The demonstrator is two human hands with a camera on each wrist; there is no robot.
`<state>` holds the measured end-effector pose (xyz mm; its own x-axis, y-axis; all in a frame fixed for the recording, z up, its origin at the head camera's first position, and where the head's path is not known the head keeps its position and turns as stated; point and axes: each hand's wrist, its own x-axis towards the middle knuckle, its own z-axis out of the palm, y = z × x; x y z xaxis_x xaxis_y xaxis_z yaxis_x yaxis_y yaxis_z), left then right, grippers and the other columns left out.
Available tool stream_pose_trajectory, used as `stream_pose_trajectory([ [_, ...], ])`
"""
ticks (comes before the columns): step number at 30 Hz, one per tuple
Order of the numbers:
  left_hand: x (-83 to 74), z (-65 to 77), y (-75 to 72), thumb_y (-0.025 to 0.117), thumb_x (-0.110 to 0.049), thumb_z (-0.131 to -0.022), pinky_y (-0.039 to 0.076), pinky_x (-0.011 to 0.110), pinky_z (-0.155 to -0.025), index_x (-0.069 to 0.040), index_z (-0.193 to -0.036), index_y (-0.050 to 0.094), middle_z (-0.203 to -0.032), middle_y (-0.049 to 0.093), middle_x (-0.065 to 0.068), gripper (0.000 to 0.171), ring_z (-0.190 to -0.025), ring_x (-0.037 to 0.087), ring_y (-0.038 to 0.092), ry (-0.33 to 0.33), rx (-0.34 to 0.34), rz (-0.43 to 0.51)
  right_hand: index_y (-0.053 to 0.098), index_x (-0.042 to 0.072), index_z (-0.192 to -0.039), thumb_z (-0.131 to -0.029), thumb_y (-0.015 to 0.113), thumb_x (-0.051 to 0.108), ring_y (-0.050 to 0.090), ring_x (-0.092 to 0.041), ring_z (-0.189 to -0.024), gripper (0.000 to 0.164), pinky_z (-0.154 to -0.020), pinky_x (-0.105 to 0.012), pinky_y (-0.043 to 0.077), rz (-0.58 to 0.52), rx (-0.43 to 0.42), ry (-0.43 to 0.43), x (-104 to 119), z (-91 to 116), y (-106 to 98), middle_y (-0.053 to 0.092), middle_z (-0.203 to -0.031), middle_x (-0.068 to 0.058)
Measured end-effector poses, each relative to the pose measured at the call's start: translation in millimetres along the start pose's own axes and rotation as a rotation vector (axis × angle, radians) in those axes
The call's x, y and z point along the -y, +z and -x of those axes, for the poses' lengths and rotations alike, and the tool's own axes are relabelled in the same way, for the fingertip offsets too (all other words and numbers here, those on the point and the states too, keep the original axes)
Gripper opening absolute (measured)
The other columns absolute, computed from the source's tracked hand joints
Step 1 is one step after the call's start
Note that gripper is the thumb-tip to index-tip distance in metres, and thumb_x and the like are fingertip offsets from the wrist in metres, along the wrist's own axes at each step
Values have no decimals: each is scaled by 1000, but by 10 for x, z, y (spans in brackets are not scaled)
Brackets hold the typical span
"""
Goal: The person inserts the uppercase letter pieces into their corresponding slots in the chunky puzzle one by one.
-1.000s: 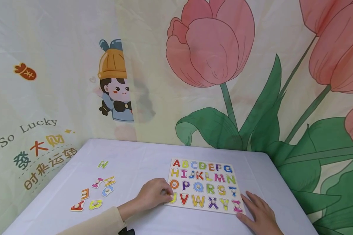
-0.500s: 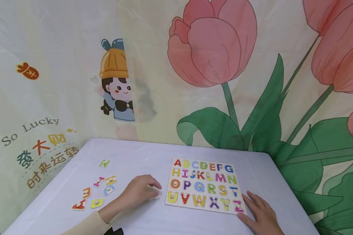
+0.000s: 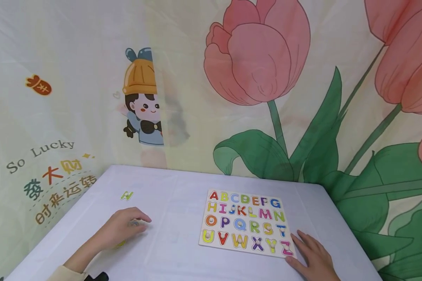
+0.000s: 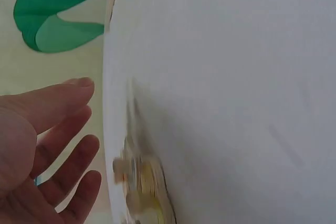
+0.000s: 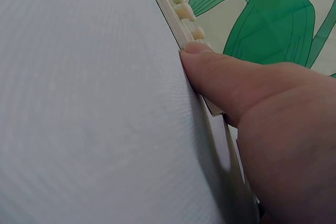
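Observation:
My left hand [image 3: 121,228] hovers over the loose letter pieces on the left, its fingers apart and nothing between them. Part of a blue letter C [image 3: 135,223] shows between thumb and fingers, and a yellow-green letter B [image 3: 121,244] peeks out below; the hand covers the other pieces there. In the left wrist view, knobbed letter pieces [image 4: 147,192] lie blurred beneath the hand [image 4: 52,145]. On the right, my right hand [image 3: 313,253] touches the near right corner of an alphabet puzzle board [image 3: 228,248], fingers extended. The thumb [image 5: 220,77] rests against the board's edge.
A green letter N piece [image 3: 127,195] lies apart, farther back on the white-covered table [image 3: 172,203]. Many knobbed letters, such as the W [image 3: 240,241], sit in the board. Behind the table hangs a printed cloth [image 3: 183,156] with tulips.
My left hand has left the U at the board's lower left corner and moved left over the loose letters. The U stays in the board. My right hand keeps its place.

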<state>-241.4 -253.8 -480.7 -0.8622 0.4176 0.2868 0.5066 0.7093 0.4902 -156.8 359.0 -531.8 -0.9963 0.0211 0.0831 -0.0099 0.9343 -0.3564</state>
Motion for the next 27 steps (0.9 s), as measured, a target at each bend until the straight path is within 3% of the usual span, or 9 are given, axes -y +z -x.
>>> stream_pose_trajectory([
  [6, 321, 135, -230, 88, -26, -89, 55, 31, -86, -32, -109, 79, -106, 73, -18, 23, -99, 8, 67, -47, 70, -9, 54, 8, -155, -88, 73, 70, 34, -52, -142, 93, -103, -88, 28, 4, 16, 9, 3, 19, -13, 41, -162, -23],
  [11, 445, 171, -309, 86, -32, -90, 56, 28, -87, -31, -111, 78, -110, 71, -15, 22, -101, 4, 64, -97, 146, 17, 54, 8, -155, -88, 73, 69, 33, -52, -142, 93, -104, -88, 27, 2, 20, 11, 6, 21, -22, 40, -163, -23],
  [20, 532, 115, -266, 84, -33, -92, 54, 25, -83, -32, -112, 78, -106, 70, -16, 20, -95, -1, 60, -114, 180, 26, 57, 6, -152, -88, 74, 67, 36, -52, -140, 90, -102, -88, 29, -1, -22, -15, -3, 29, 11, 44, -159, -24],
  [27, 591, 78, -187, 85, -32, -91, 53, 25, -78, -33, -107, 79, -97, 67, -19, 17, -86, -1, 58, -87, 139, 16, 56, 7, -153, -89, 73, 69, 35, -51, -141, 91, -102, -88, 29, -11, -15, -10, 10, 27, 1, 43, -160, -23],
])
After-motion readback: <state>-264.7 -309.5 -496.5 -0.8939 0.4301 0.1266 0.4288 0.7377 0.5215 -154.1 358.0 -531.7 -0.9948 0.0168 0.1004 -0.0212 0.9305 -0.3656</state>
